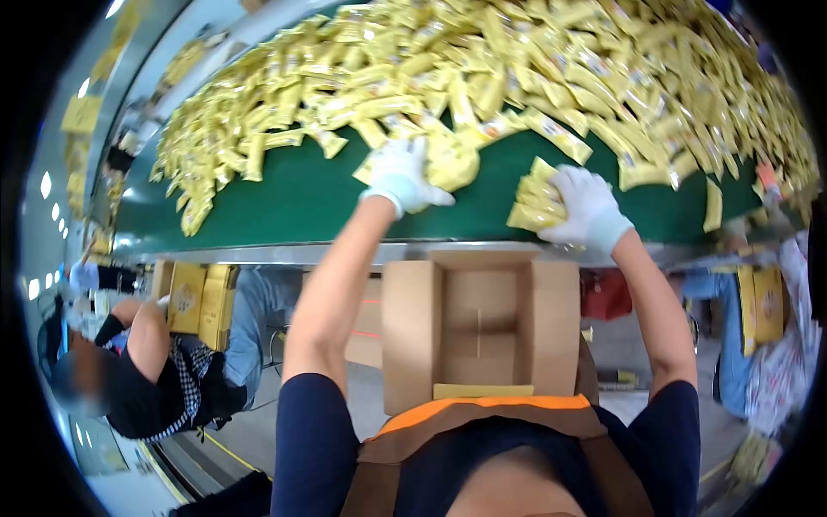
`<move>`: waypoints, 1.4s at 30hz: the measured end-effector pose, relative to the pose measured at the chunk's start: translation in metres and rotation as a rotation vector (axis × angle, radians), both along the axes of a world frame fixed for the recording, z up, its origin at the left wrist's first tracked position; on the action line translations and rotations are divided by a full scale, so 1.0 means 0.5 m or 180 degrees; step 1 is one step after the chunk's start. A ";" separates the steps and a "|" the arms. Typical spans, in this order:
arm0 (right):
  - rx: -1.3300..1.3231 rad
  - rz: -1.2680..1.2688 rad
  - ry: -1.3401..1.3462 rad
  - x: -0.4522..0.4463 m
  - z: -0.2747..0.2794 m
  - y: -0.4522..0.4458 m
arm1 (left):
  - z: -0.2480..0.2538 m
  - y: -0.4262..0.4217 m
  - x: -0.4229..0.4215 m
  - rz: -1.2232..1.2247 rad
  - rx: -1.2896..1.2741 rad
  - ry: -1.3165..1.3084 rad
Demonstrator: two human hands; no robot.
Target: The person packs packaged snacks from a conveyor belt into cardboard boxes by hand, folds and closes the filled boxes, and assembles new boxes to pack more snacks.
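My left hand [401, 177], in a white glove, lies on the near edge of a heap of yellow packets [517, 69]. Its fingers are stretched out and its thumb points right, beside a rounded yellow bunch [454, 164] that it touches. My right hand [587, 209], gloved too, is closed around a small bundle of yellow packets [536, 198] just above the green belt [301, 202]. Some of its fingertips are hidden behind the bundle. Below both hands, a cardboard box [479, 323] stands with its flaps spread; its visible inside shows bare cardboard.
A metal edge [345, 253] runs between belt and box. One person [146, 370] sits at the left near yellow cartons [200, 297]. Another person's hand [766, 177] reaches onto the belt at the far right. A single packet [712, 205] lies near the belt's front edge.
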State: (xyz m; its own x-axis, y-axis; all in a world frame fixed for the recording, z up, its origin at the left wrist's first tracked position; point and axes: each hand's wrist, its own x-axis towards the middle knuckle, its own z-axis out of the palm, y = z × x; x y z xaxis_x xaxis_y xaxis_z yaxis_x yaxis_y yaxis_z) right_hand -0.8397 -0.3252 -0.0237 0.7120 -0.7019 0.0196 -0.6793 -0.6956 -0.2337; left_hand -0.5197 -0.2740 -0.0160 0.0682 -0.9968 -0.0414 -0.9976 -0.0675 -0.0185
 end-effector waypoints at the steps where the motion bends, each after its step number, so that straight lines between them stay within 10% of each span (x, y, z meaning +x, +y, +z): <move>1: -0.0191 0.0059 -0.0130 -0.008 -0.018 -0.002 | 0.018 -0.012 -0.004 0.0080 0.0394 0.0026; 11: -0.0478 -0.0214 -0.0275 -0.037 0.042 0.011 | 0.045 0.028 -0.048 -0.0561 0.0366 -0.0889; 13: -0.0124 -0.0267 -0.0097 -0.036 0.027 0.006 | 0.008 0.035 -0.020 -0.0245 0.0340 0.0152; 29: 0.0192 0.0064 0.0328 -0.066 0.017 0.024 | 0.017 0.021 -0.047 0.0045 0.0864 -0.0063; 32: 0.0226 -0.0110 -0.1354 -0.098 0.081 0.045 | -0.016 0.081 0.025 -0.0248 -0.0571 0.1255; 34: 0.2080 -0.0445 -0.2012 -0.089 0.244 0.129 | 0.100 0.148 0.001 0.0226 -0.0597 0.3409; 38: -0.0357 0.1657 -0.0144 0.018 0.244 0.280 | 0.216 0.258 0.020 0.0093 0.1237 0.5095; 42: 0.0453 0.2193 0.0520 0.114 0.028 0.396 | 0.179 0.237 -0.139 -0.2269 0.1334 0.2728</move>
